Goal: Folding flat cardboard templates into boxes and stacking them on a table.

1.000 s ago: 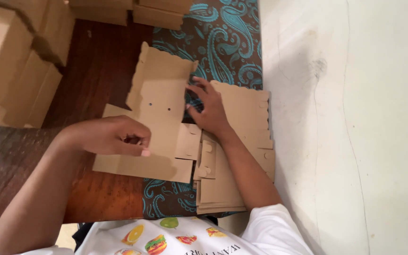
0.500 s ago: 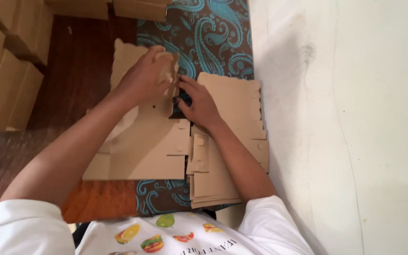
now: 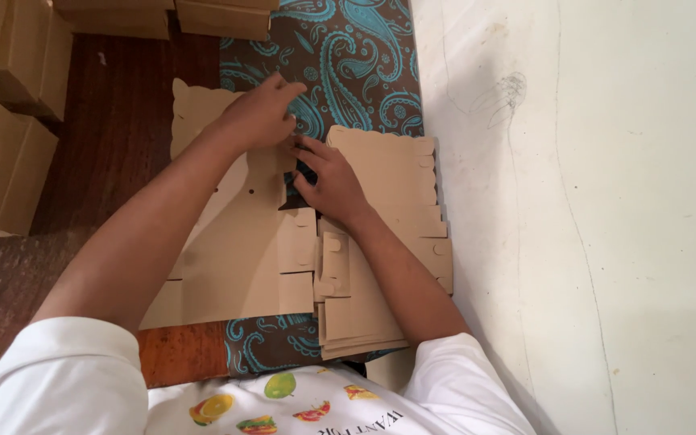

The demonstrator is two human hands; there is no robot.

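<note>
A flat brown cardboard box blank [image 3: 235, 250] with scalloped flaps lies on a teal paisley cloth [image 3: 348, 56] in front of me. My left hand [image 3: 258, 114] reaches across it and pinches its far flap. My right hand [image 3: 330, 179] lies on a stack of similar flat blanks [image 3: 400, 173] to the right. Its fingertips meet the left hand at the same flap. Both forearms cover part of the blank and the stack.
Folded brown cardboard boxes [image 3: 10, 121] are piled at the left, and more boxes [image 3: 163, 14] line the far edge. Dark wooden floor [image 3: 122, 121] shows between them. A white surface [image 3: 590, 225] with faint marks fills the right side.
The blank, raised a second ago, now lies flat. My left hand has moved from its near side to its far flap. My right hand has stayed by the stack.
</note>
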